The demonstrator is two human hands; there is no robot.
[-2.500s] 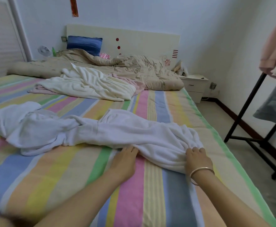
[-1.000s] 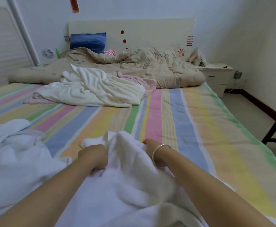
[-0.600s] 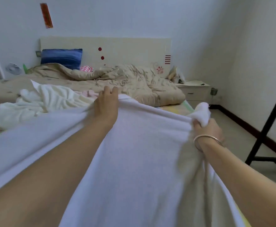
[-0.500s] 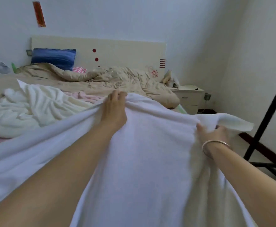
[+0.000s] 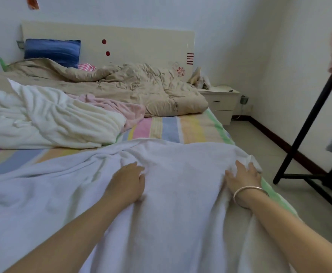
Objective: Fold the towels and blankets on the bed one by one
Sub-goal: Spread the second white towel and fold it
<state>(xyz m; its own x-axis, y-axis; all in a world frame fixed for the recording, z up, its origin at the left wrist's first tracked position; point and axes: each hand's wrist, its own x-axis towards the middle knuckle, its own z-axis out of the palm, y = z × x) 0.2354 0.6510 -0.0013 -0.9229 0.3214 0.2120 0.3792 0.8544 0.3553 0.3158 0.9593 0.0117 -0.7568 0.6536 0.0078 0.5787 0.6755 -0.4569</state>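
Observation:
A large white towel lies spread over the near part of the striped bed, wrinkled on its left side. My left hand rests flat on the middle of the towel. At the bed's right edge my right hand, with a bracelet on the wrist, presses spread fingers on the towel's bunched right corner. Farther up the bed lie a crumpled cream blanket, a pink towel partly under it, and a beige quilt.
A blue pillow leans on the headboard. A white nightstand stands right of the bed. A black clothes rack with hanging garments occupies the floor at right.
Both hands lifted the white towel, pulled it toward the right side of the bed and laid it down. The fingers that gripped its edge now lie flat on it.

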